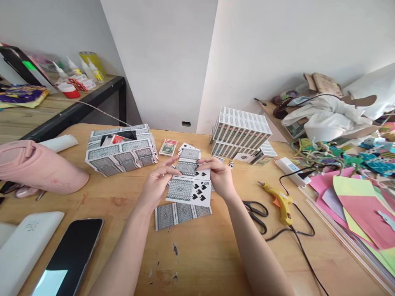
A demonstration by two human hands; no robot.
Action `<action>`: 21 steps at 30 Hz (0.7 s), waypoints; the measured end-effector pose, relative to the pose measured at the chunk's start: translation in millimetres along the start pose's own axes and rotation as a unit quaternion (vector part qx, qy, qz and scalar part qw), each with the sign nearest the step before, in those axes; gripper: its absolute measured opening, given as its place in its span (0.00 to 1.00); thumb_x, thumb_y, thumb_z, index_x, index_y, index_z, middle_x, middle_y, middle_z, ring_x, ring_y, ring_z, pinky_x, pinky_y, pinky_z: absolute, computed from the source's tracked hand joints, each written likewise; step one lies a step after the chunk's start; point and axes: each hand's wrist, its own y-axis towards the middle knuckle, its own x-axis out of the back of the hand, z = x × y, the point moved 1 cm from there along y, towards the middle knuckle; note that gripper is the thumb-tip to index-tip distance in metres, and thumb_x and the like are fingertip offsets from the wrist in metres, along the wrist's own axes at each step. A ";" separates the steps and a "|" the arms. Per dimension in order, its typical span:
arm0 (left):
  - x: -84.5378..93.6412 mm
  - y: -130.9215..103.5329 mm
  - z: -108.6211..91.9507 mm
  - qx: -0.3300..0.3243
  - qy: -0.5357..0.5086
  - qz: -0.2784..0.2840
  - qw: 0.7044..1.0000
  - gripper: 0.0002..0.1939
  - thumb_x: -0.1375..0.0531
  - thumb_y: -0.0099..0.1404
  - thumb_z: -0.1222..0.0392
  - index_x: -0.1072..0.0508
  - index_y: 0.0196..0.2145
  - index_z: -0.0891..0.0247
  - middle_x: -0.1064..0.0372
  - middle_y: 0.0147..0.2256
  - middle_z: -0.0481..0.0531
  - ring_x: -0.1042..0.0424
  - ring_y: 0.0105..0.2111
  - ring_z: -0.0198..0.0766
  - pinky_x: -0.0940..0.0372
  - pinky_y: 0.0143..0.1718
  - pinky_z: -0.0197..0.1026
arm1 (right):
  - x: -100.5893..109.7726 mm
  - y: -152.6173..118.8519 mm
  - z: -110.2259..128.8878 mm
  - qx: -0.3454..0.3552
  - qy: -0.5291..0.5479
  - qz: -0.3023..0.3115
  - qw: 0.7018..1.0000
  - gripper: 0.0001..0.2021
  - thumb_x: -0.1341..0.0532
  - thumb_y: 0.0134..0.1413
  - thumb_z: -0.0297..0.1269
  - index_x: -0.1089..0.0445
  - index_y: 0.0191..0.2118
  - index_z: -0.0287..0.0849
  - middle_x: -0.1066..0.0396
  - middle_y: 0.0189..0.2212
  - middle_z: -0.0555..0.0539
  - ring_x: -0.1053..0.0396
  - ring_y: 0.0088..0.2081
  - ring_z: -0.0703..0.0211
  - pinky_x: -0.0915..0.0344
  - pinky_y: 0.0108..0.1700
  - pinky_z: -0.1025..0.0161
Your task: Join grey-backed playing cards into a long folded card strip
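Observation:
Both hands hold a piece made of joined playing cards (180, 190) above the table, with patterned grey backs at left and a ten of spades face at right. My left hand (159, 181) pinches its left side near the upper card. On the right side, my right hand (217, 174) has its fingers closed on the upper part. Below the piece, a strip of grey-backed cards (184, 215) lies on the table. A red and green card pack (168, 147) and some loose cards lie behind the hands. To the left stands a box covered in cards (120, 156).
Stacked card packs (242, 127) stand at the back right. Scissors (256, 213), a yellow glue gun (282, 203) with its cable, a power strip (291, 170) and coloured paper (361, 209) are on the right. A pink bottle (46, 168) and a phone (69, 255) lie left.

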 end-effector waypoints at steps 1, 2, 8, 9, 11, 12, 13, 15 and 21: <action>-0.2 0.8 1.6 0.013 -0.024 -0.019 0.999 0.05 0.40 0.52 0.62 0.23 0.27 0.61 0.36 0.54 0.51 0.40 0.55 0.47 0.40 0.50 0.43 | -0.5 -0.7 0.7 0.009 0.008 -0.005 1.000 0.09 0.41 0.46 0.29 0.25 0.24 0.48 0.28 0.36 0.49 0.32 0.42 0.56 0.36 0.45 0.59; -0.7 1.4 3.0 0.036 -0.054 -0.034 0.997 0.08 0.40 0.53 0.61 0.23 0.31 0.60 0.34 0.52 0.52 0.37 0.53 0.46 0.38 0.47 0.43 | -1.4 -1.4 1.0 0.016 0.016 -0.009 1.000 0.10 0.41 0.47 0.29 0.25 0.23 0.48 0.28 0.37 0.48 0.32 0.42 0.56 0.36 0.45 0.59; -7.4 -0.4 8.4 0.158 -0.096 0.022 0.983 0.22 0.36 0.52 0.55 0.29 0.45 0.62 0.25 0.38 0.54 0.27 0.37 0.43 0.34 0.33 0.39 | -8.5 -2.1 -3.8 -0.003 0.073 -0.036 0.997 0.09 0.39 0.47 0.34 0.26 0.36 0.51 0.30 0.43 0.48 0.32 0.43 0.57 0.34 0.42 0.60; -7.6 -0.7 9.3 0.154 -0.081 0.023 0.984 0.23 0.35 0.51 0.56 0.29 0.45 0.62 0.25 0.38 0.54 0.27 0.36 0.42 0.34 0.33 0.38 | -8.8 -1.6 -5.4 -0.042 0.098 -0.043 0.993 0.13 0.39 0.47 0.37 0.28 0.41 0.51 0.30 0.43 0.48 0.30 0.40 0.58 0.32 0.39 0.61; -6.6 -0.5 11.2 0.134 -0.055 0.010 0.989 0.22 0.35 0.52 0.55 0.30 0.45 0.60 0.26 0.38 0.52 0.27 0.36 0.40 0.35 0.31 0.37 | -8.8 -0.7 -8.1 -0.141 0.149 -0.035 0.978 0.16 0.40 0.48 0.44 0.31 0.45 0.48 0.28 0.40 0.46 0.29 0.33 0.60 0.32 0.31 0.63; -5.8 -0.1 12.2 0.122 -0.045 0.003 0.991 0.21 0.36 0.52 0.55 0.30 0.44 0.60 0.26 0.38 0.52 0.27 0.36 0.40 0.35 0.31 0.37 | -8.7 -0.4 -8.7 -0.186 0.166 -0.017 0.968 0.17 0.41 0.49 0.48 0.30 0.43 0.45 0.27 0.36 0.45 0.29 0.31 0.60 0.32 0.28 0.64; -4.8 0.6 13.2 0.108 -0.035 -0.004 0.994 0.20 0.36 0.53 0.54 0.30 0.44 0.60 0.26 0.38 0.52 0.27 0.36 0.40 0.35 0.32 0.37 | -8.5 -0.3 -8.6 -0.218 0.177 0.005 0.960 0.18 0.42 0.49 0.51 0.29 0.39 0.43 0.26 0.33 0.44 0.29 0.29 0.60 0.32 0.27 0.65; -2.5 2.3 14.9 0.074 -0.012 -0.022 0.997 0.19 0.37 0.53 0.54 0.31 0.42 0.61 0.26 0.38 0.52 0.28 0.38 0.41 0.36 0.34 0.37 | -8.2 -0.4 -6.5 -0.242 0.181 0.042 0.952 0.19 0.40 0.47 0.53 0.29 0.33 0.40 0.26 0.29 0.44 0.28 0.29 0.59 0.32 0.25 0.66; 0.5 5.3 20.8 0.021 0.084 -0.074 0.993 0.18 0.39 0.55 0.51 0.34 0.41 0.61 0.27 0.38 0.52 0.29 0.40 0.42 0.37 0.40 0.40 | -11.2 -2.0 -0.5 -0.239 0.149 0.024 0.959 0.15 0.37 0.44 0.48 0.28 0.28 0.38 0.26 0.26 0.45 0.27 0.29 0.58 0.29 0.27 0.64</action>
